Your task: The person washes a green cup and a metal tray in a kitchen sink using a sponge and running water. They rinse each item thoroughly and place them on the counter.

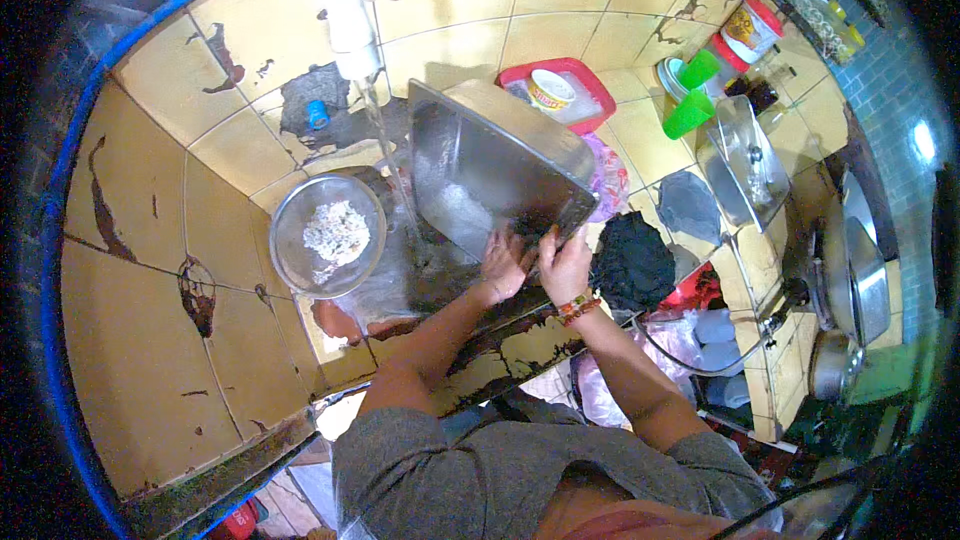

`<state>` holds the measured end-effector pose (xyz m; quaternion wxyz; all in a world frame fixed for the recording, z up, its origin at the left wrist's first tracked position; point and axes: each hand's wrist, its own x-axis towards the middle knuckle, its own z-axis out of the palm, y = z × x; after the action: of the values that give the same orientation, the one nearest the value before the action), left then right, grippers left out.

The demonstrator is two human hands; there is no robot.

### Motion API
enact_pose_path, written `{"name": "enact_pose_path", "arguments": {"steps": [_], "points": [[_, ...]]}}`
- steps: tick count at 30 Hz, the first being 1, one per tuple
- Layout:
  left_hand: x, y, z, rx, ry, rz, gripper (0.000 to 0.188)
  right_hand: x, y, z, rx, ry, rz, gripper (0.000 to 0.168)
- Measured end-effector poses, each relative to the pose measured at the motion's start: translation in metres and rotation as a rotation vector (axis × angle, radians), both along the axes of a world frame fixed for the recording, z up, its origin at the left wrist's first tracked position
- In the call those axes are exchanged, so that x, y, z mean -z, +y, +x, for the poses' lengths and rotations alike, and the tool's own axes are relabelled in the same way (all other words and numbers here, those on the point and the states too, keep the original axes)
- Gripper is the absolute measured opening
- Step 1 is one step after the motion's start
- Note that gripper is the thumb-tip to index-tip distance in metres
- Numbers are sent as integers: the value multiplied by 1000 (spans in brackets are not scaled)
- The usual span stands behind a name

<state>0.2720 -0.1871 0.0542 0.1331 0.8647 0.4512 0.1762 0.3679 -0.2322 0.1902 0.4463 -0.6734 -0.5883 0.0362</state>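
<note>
A rectangular metal pan (pixel 480 165) is tilted up on its side over the wet basin, its hollow facing left. My right hand (pixel 564 262) grips the pan's near rim at its lower right corner. Flat against the inside near that same rim lies my left hand (pixel 506 264), fingers hidden partly by blur. Water (pixel 390 150) runs from a white pipe (pixel 352 37) just left of the pan. A round metal strainer or bowl (pixel 274 244) with white bits (pixel 336 236) in it sits farther left.
A red tray (pixel 609 101) holds a white tub (pixel 553 88). Green cups (pixel 688 114), a lidded metal container (pixel 750 157) and a black cloth or bag (pixel 634 262) are to the right. A blue cap (pixel 318 115) sits behind the strainer. Tiled wall (pixel 150 300) bounds the left.
</note>
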Motion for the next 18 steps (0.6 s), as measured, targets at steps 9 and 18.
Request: {"name": "enact_pose_path", "arguments": {"steps": [9, 18], "points": [[-51, 24, -37, -167, -3, -44, 49, 22, -8, -2, -62, 11, 36, 30], [-25, -4, -38, 410, -184, 84, 36, -108, 81, -21, -244, -465, -150, 26]]}}
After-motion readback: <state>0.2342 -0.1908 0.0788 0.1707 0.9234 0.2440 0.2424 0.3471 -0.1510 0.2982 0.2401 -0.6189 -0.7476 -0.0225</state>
